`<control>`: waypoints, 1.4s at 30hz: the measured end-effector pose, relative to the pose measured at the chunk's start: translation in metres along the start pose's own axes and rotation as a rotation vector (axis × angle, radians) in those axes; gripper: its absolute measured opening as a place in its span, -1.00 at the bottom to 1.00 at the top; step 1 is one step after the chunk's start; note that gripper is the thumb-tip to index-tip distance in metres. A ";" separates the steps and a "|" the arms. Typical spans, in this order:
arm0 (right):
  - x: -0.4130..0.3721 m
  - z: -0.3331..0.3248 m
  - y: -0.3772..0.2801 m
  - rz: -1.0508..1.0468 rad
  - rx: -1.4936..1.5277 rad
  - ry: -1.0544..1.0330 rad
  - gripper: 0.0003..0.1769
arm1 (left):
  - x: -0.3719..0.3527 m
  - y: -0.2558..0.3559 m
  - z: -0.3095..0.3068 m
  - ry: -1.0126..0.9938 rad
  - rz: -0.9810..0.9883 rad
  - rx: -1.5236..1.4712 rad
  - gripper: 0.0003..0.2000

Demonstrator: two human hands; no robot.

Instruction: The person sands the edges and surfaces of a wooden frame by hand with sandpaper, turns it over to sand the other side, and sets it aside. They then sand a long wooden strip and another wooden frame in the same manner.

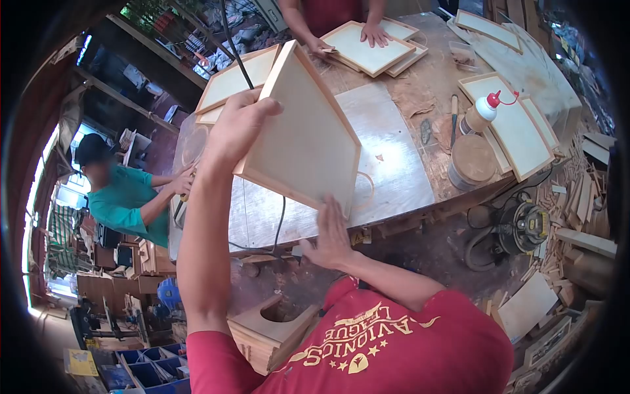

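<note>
A shallow wooden tray-like panel (pixel 308 138), with a pale flat face and a raised wood rim, is tilted up over the near side of the workbench. My left hand (pixel 239 125) is closed round its upper left rim, thumb against the pale face. At the lower rim, my right hand (pixel 330 240) rests with fingers stretched out and touching the panel's near corner. Another framed panel (pixel 226 82) lies partly behind the held one. A dark cable (pixel 282 223) hangs past the panel and runs along the bench edge.
On the workbench (pixel 407 164) are a glue bottle (pixel 482 113), a round tub (pixel 471 163), a chisel-like tool (pixel 454 118) and framed panels (pixel 515 131). Across it, a co-worker's hands (pixel 374 34) touch stacked panels. Another person (pixel 125 190) works at left. A vacuum-like machine (pixel 522 226) stands among wood scraps.
</note>
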State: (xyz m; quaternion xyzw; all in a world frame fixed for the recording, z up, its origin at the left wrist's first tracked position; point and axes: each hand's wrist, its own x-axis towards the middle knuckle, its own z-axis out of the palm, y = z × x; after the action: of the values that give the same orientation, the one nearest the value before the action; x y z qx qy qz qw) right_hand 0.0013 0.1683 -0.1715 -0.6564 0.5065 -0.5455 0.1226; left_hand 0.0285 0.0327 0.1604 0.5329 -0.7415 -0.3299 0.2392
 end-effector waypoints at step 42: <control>0.028 -0.160 0.107 0.131 -0.026 -0.294 -0.47 | -0.049 -0.371 0.180 0.504 -0.252 0.266 -0.48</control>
State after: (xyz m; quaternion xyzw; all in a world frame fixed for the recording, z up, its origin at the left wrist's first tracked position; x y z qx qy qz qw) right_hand -0.1931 0.1603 -0.1710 -0.6963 0.5319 -0.4276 0.2221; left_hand 0.1511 0.0415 -0.2363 0.7122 -0.6238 -0.1146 0.3009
